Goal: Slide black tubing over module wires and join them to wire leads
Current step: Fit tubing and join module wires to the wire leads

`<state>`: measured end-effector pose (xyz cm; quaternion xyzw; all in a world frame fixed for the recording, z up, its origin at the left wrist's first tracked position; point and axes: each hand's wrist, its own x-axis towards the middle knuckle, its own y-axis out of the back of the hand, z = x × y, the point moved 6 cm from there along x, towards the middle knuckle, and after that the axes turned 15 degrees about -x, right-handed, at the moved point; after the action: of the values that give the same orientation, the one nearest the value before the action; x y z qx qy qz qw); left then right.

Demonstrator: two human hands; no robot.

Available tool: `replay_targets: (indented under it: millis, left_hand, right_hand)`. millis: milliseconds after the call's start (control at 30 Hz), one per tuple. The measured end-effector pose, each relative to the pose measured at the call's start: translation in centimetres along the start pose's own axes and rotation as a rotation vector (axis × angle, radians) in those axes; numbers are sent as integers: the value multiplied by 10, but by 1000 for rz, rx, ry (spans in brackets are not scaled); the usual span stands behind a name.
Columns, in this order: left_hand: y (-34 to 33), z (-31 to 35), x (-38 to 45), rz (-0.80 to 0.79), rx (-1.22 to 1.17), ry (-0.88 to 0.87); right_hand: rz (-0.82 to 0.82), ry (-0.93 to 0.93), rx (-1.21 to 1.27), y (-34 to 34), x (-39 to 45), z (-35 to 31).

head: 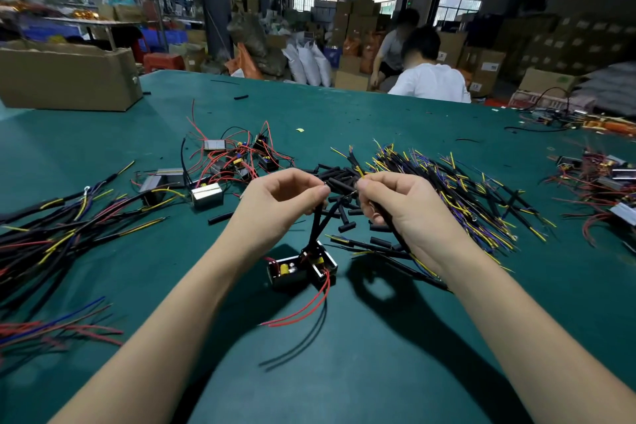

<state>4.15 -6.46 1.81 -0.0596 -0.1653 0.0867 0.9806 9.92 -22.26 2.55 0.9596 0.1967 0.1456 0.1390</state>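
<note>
A small metal-cased module [300,268] hangs just above the green table [378,337], with red and black wires trailing from its near side. Two black-sleeved wires [318,224] rise from it to my left hand [278,203], which pinches their upper ends. My right hand [406,210] pinches a black wire lead [395,234] with a yellow tip, its end close to the module wires. Between and behind my hands lies a pile of short black tubing pieces [340,179].
A heap of black leads with yellow and purple tips [457,189] lies right of my hands. More modules with red wires [234,158] sit behind left, finished harnesses [51,227] at far left, a cardboard box [69,79] at back left. People work beyond the table.
</note>
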Motion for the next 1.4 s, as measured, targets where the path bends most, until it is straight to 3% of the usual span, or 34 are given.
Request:
replay_targets:
  millis: [333, 800, 1067, 1400]
  left_hand:
    - [-14, 4, -5, 36, 33, -123]
    - [-24, 11, -6, 51, 164, -182]
    - [-25, 1, -6, -63, 26, -9]
    - [-23, -4, -3, 10, -29, 3]
  right_hand:
    - [-73, 43, -18, -4, -4, -9]
    - [-26, -96, -107, 4, -1, -5]
    - [-26, -70, -164, 10, -1, -8]
    - [-31, 0, -307, 5, -7, -19]
